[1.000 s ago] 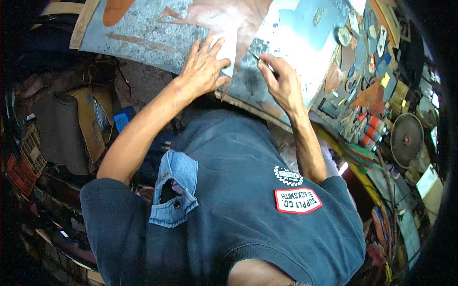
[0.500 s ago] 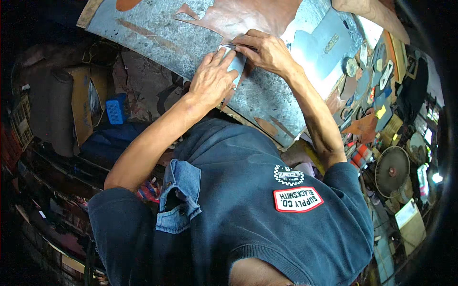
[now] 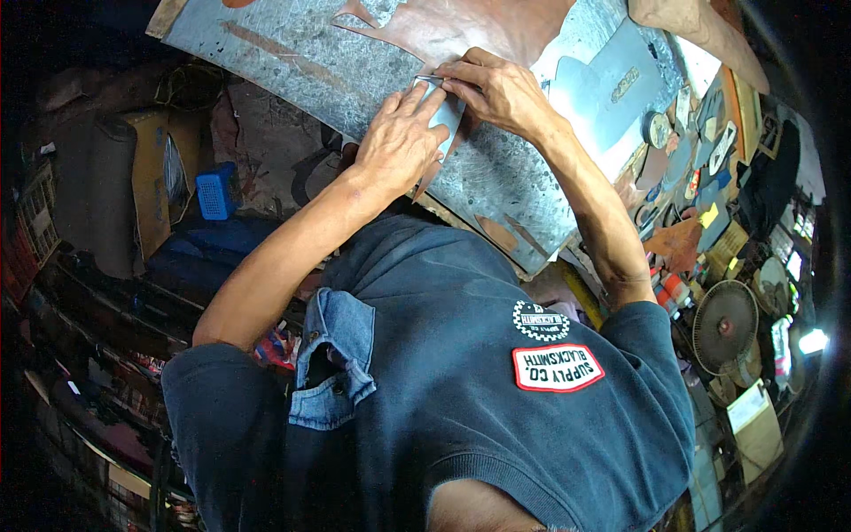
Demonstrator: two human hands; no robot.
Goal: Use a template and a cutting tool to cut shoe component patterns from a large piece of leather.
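My left hand point(image 3: 399, 137) lies with its fingers stretched out over a pale grey-blue flat piece point(image 3: 452, 113), holding it down against brown leather. The fingers are slightly apart and grip nothing. At the far end of that piece, my right hand point(image 3: 507, 96) is closed in a pinch on a thin metal tool point(image 3: 429, 78). Its slim tip points left, close to my left fingertips; the rest is hidden in my fingers, so its exact kind cannot be told. The large brown leather hide point(image 3: 479, 31) spreads beyond both hands.
The scuffed metal-topped table point(image 3: 292, 89) carries leather scraps point(image 3: 496, 232) near its front edge. A grey sheet point(image 3: 620, 84) lies to the right, beside a round tin point(image 3: 656, 129) and many cut pieces. A fan point(image 3: 725, 326) stands at right; a blue basket point(image 3: 215, 193) sits at left.
The whole view has shifted slightly, with the table a little farther right. Both hands keep nearly the same pose at the grey-blue piece; the tool tip stays near its far end.
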